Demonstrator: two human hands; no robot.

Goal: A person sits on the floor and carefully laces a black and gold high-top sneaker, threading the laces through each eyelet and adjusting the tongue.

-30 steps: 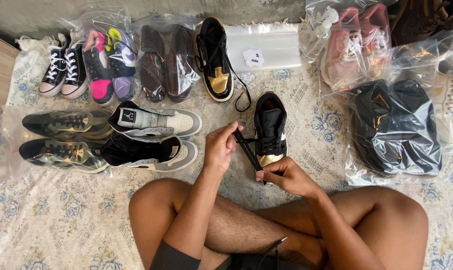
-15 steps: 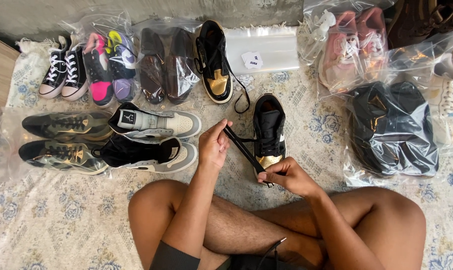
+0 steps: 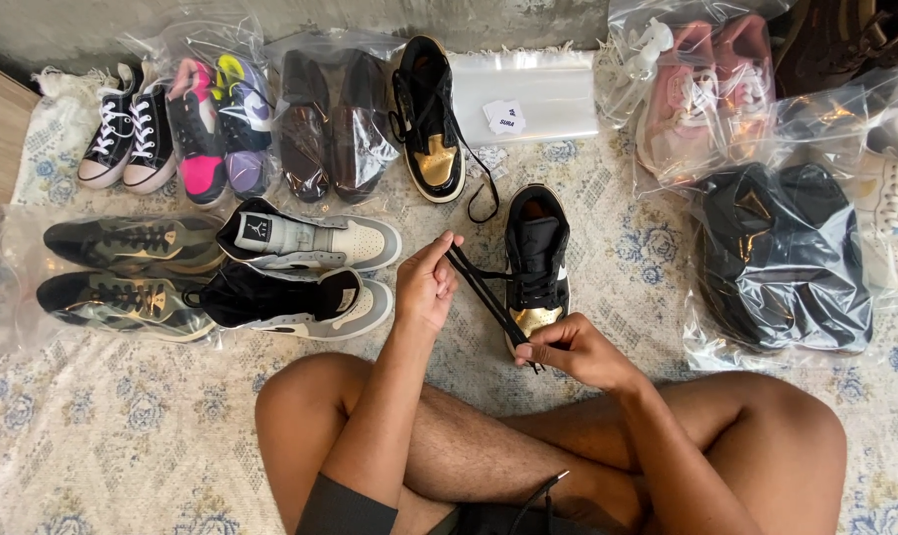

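1. Head view, hands: The left hand (image 3: 427, 282) pinched the upper end of a black lace (image 3: 483, 292) between thumb and fingertips, pressed together. The right hand (image 3: 578, 352) pinched the lower end of the same lace, near the toe of the shoe. The lace ran taut and slanting between them.

2. Head view, the shoe: The black high-top with a gold toe (image 3: 538, 263) lay on the flowered rug (image 3: 122, 416), just beyond the crossed legs, with the lace threaded into its eyelets. Its mate (image 3: 431, 124) lay farther off, lace trailing loose.

3. Head view, handling: The lace looked thin, soft and limp, so it likely held shape only under tension; pinching near its ends seemed the surest hold. The shoe appeared light yet stiff at the sole, and probably would slide if pulled hard.

4. Head view, surroundings: Grey-and-white high-tops (image 3: 300, 267) lay left of the hands; bagged black shoes (image 3: 786, 258) lay to the right.
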